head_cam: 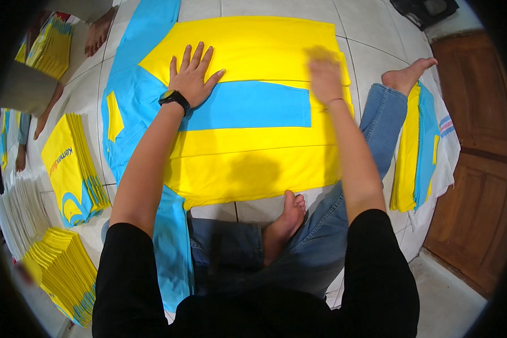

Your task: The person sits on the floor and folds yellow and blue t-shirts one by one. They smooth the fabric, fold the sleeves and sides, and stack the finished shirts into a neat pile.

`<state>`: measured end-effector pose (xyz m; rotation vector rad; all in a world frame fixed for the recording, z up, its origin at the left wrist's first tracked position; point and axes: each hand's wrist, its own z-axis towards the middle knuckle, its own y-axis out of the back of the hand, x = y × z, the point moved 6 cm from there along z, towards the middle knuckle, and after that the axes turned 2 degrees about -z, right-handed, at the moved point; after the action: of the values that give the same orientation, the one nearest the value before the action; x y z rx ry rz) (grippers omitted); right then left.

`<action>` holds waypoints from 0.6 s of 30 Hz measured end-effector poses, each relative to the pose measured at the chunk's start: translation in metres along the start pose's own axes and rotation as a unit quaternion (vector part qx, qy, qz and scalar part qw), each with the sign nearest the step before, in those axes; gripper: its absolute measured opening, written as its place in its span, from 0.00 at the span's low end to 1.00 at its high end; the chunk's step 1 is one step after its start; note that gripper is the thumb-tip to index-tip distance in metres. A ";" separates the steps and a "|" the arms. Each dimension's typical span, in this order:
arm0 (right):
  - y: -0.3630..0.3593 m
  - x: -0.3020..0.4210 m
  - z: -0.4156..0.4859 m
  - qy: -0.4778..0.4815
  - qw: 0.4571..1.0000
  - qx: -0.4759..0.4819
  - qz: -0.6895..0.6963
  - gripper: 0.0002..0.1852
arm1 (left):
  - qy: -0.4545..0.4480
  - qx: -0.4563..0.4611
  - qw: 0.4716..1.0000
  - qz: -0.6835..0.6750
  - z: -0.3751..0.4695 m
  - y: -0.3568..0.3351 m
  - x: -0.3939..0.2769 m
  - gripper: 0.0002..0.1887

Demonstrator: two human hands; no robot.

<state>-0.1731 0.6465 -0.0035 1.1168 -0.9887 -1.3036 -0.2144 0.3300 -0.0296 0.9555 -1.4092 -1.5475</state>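
A yellow and light-blue long-sleeved shirt (253, 169) is spread on the floor before me, its hem towards the right. One blue sleeve (139, 38) runs to the top of the view, the other (173, 249) down beside my leg. A flat blue fabric strip (253, 105) lies across the yellow body. My left hand (192, 78), wearing a black watch (175, 100) at the wrist, presses on the cloth with fingers spread, holding nothing. Near the hem, my right hand (325, 78) is motion-blurred over the yellow fabric; its fingers are unclear, and whether it touches cannot be told.
Left are folded yellow-blue shirt stacks (74, 169) (63, 270) and a white pile (23, 215). Another person's bare foot (99, 31) shows top left. At right, folded garments (418, 148) lie on a white sack (445, 160) by a wooden door (469, 181). My jeans-clad legs (312, 249) flank the shirt.
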 end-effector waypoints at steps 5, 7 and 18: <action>0.004 -0.102 -0.014 -0.188 0.978 0.076 -0.039 0.30 | 0.002 0.039 0.999 -0.007 -0.001 0.000 0.005 0.39; -0.002 -0.084 -0.007 -0.108 0.994 0.022 0.022 0.31 | -0.010 0.090 0.995 -0.036 0.000 0.006 0.017 0.39; 0.040 0.005 0.001 -0.063 0.989 0.036 -0.131 0.24 | 0.243 0.142 0.952 0.125 -0.097 0.029 0.257 0.34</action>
<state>-0.1650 0.6395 0.0359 1.2629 -1.0131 -1.5760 -0.2198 0.0542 -0.0111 1.1807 -1.3456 -0.8578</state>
